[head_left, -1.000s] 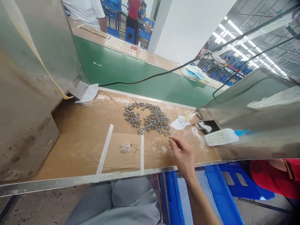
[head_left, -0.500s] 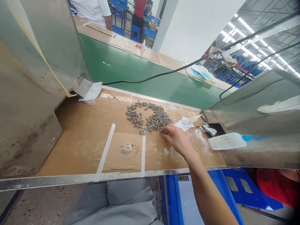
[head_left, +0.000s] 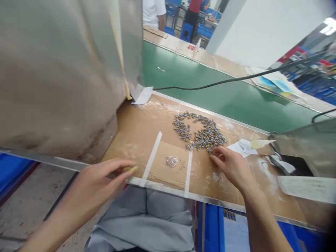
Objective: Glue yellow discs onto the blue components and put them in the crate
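Observation:
A ring-shaped heap of small blue-and-brass parts (head_left: 210, 134) lies on the cardboard-covered bench. At the heap's near right edge, my right hand (head_left: 233, 164) has its thumb and forefinger brought together; what is between the tips is too small to name. My left hand (head_left: 102, 182) is over the front edge of the bench, left of the tape, with fingers pinched. Something yellowish shows at its fingertips, too blurred to identify. Between the hands, a small clear round dish (head_left: 172, 161) sits on a cardboard panel, with tiny dark specks (head_left: 181, 166) beside it.
Two white tape strips (head_left: 152, 159) (head_left: 188, 173) flank the cardboard panel. To the right are white paper scraps (head_left: 243, 147) and a white bottle (head_left: 307, 189). A metal panel (head_left: 57, 80) rises at left; a black cable (head_left: 210, 85) crosses behind. A blue tray (head_left: 214, 224) stands below the bench.
My left hand has come into view at the lower left, fingers pinched. The view has swung to the left, so the bench appears farther right. My right hand stays at the heap's edge.

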Motion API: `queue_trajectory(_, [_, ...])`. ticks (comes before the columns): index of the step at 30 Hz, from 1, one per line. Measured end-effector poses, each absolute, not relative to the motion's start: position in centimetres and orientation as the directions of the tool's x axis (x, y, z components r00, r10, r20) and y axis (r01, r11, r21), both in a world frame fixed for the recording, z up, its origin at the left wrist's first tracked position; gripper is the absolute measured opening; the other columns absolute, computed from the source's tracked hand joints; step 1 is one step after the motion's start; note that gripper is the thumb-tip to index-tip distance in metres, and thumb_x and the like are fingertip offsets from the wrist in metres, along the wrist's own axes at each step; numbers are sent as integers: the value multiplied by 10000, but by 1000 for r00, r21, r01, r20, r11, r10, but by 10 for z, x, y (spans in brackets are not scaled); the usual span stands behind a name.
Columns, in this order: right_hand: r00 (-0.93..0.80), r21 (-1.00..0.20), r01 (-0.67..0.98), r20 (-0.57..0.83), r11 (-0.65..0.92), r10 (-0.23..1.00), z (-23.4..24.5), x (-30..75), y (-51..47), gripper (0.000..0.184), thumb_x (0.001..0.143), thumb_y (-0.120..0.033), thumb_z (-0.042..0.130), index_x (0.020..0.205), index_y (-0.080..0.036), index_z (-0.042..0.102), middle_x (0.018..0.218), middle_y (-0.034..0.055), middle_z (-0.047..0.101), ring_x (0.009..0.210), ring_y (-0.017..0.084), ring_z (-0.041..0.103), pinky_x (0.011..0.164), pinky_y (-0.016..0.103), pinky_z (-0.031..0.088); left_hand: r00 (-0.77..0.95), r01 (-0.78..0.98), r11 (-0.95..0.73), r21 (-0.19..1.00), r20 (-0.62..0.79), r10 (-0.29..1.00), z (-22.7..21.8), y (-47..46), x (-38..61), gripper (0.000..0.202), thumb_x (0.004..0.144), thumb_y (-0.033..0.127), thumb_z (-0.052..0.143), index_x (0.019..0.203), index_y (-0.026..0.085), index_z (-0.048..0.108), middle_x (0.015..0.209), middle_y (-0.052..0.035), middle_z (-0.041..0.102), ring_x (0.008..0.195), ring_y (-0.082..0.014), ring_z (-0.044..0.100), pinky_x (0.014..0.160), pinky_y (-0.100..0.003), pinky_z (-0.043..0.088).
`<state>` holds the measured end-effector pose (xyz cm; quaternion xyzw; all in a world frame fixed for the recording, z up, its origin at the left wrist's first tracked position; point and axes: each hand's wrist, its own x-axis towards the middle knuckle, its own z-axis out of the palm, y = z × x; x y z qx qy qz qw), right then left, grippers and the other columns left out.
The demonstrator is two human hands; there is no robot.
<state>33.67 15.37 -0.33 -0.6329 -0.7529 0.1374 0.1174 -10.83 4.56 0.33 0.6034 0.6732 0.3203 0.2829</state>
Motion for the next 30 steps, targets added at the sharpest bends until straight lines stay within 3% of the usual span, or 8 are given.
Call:
queue_trajectory(4, [-158, -411, 899, 15, 151, 987, -13, 344, 141, 236, 953, -432, 671, 1018, -281, 841, 873, 30, 823, 777, 250, 764, 730, 353, 517, -17, 651, 43, 758, -43, 999, -5, 71, -105, 271, 1081, 466, 698, 1074, 298, 910, 1022, 3, 917, 843, -237, 811, 796, -323, 599])
queue_trajectory(9, [-71, -488, 865, 112, 117, 991, -19, 335, 121, 289, 1019, -489, 663, 1048, -274, 854, 972, 51, 831, 767, 233, 743, 718, 359, 536, 75, 645, 28, 764, -99, 992, -7, 87, -113, 293, 1082, 439, 676, 1190, 322, 923, 1205, -7, 928, 1022, -258, 856, 880, -319, 624])
queue_trajectory(14, [-39, -520, 847, 142, 108, 989, -20, 324, 104, 320, 1097, -486, 629, 1142, -273, 864, 1198, 85, 849, 1001, 275, 792, 850, 385, 581, 67, 761, -53, 646, 3, 998, -4, 81, -118, 378, 1172, 412, 550, 1288, 282, 886, 1331, -37, 920, 1162, -304, 868, 989, -390, 626])
queue_trajectory(17, [-44, -513, 854, 91, 85, 995, -17, 322, 97, 302, 1110, -470, 632, 1163, -280, 860, 1176, 67, 847, 977, 267, 787, 839, 378, 567, 83, 817, -102, 567, 59, 995, -4, 79, -114, 351, 1178, 373, 552, 1291, 254, 862, 1312, -46, 924, 1108, -315, 878, 930, -398, 612])
queue_trajectory(20, [-80, -515, 849, 96, 118, 992, -10, 320, 90, 256, 1123, -435, 629, 1140, -295, 842, 1166, 40, 837, 984, 252, 793, 848, 367, 566, 86, 811, -99, 576, 49, 995, -3, 80, -115, 291, 1177, 411, 608, 1173, 282, 869, 1205, -13, 935, 1025, -296, 869, 868, -379, 577])
queue_trajectory(24, [-187, -426, 880, 98, 211, 977, -6, 316, 83, 245, 1159, -352, 575, 1149, -281, 810, 1251, 59, 809, 1076, 262, 807, 901, 377, 582, 144, 795, -123, 595, 13, 990, -4, 85, -119, 305, 1182, 419, 617, 1032, 277, 840, 1197, -17, 906, 1020, -272, 830, 862, -364, 539])
queue_trajectory(27, [-269, -280, 918, 73, 279, 960, -7, 310, 81, 244, 1155, -269, 543, 1117, -255, 783, 1235, 77, 787, 985, 255, 795, 837, 382, 569, 176, 813, -165, 558, 34, 984, -7, 88, -119, 311, 1180, 398, 602, 1050, 255, 846, 1170, -47, 900, 1008, -280, 829, 855, -373, 531])
queue_trajectory(30, [-308, -235, 922, 43, 309, 951, -7, 298, 80, 237, 1152, -210, 531, 1120, -249, 763, 1217, 74, 772, 974, 242, 780, 804, 368, 549, 184, 841, -191, 507, 64, 981, -12, 87, -118, 312, 1173, 386, 585, 1085, 247, 851, 1155, -55, 913, 1018, -308, 850, 840, -387, 528])
